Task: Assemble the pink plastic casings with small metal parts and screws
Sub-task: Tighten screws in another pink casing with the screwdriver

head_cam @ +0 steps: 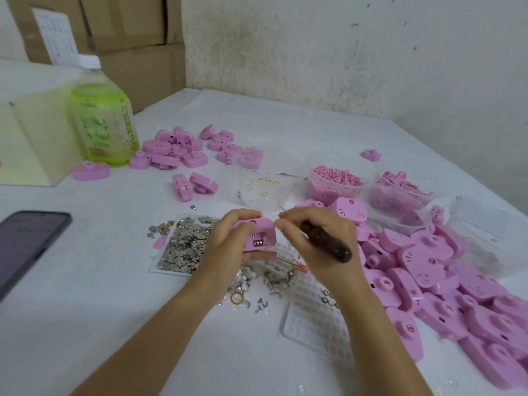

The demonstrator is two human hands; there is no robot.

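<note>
Holding a pink casing above the middle of the counter, the left grip has its fingers curled round the part. Small silvery pieces show in the casing's open side. The right grip is clenched on a dark-handled screwdriver, which points toward the casing's right edge; the fingers hide its tip. A tray of grey metal parts lies just beside the left grip, and loose screws are scattered under the wrists, toward the near edge. A heap of pink casings runs along the right edge, and a smaller cluster sits toward the far left corner beside a green bottle. Clear tubs of pink bits stand beyond the hands. A dark phone rests at the left edge.
</note>
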